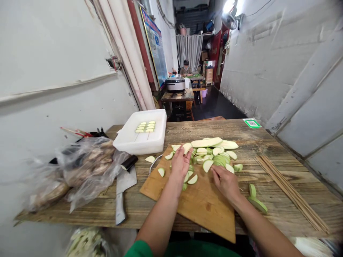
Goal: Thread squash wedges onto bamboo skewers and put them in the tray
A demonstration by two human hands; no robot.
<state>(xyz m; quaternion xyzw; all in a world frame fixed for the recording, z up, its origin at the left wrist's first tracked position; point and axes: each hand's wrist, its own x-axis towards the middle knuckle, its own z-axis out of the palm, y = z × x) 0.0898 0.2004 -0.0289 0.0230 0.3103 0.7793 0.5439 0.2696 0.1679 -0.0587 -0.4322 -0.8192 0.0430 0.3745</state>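
My left hand [181, 162] pinches a pale half-round zucchini slice [187, 147] above the cutting board [209, 210]. My right hand [226, 182] is closed around a thin wooden skewer, mostly hidden by the fingers. One zucchini slice [208, 165] is threaded on it just ahead of those fingers, and the skewer's tip points toward the left hand. Whether the tip touches the left hand's slice, I cannot tell. Cut slices [219, 160] lie heaped on the far part of the board, with long halved zucchini pieces [206, 142] behind them.
A white plastic tub [139, 146] holds two finished-looking skewers of slices. A cleaver [122, 191] lies left of the board, near plastic bags [88, 164]. Bare skewers [292, 192] and zucchini end pieces [257, 204] lie on the right. A person [185, 68] sits far back.
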